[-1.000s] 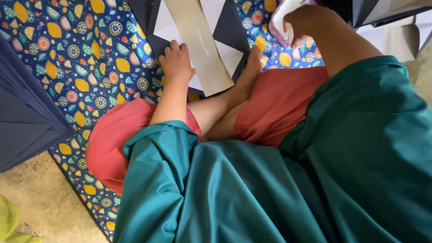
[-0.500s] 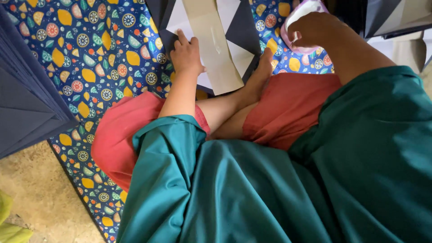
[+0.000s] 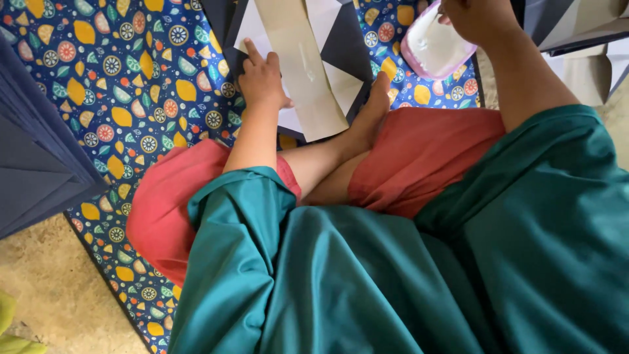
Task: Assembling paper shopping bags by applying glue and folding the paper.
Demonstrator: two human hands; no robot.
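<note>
Pressing paper flat with my left hand [image 3: 262,78], dipping my right hand [image 3: 481,18] at a tub [image 3: 436,47].

Head view: my left fingers [image 3: 252,49] lie spread and flat on the white sheet [image 3: 252,26], just beside the tan strip [image 3: 301,65]; they grip nothing. Both papers look light, thin, easily creased, best pinned flat or lifted by an edge. My right fingers curl over the pink tub's rim; whether they pinch anything I cannot tell.

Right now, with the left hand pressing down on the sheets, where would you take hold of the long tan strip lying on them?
Probably at the near end of the tan strip, coming from the person's side. That end overhangs the dark and white sheets beside the foot, so its edge looks free to pinch. The left hand blocks the left edge; the right hand is at the pink tub.
</note>
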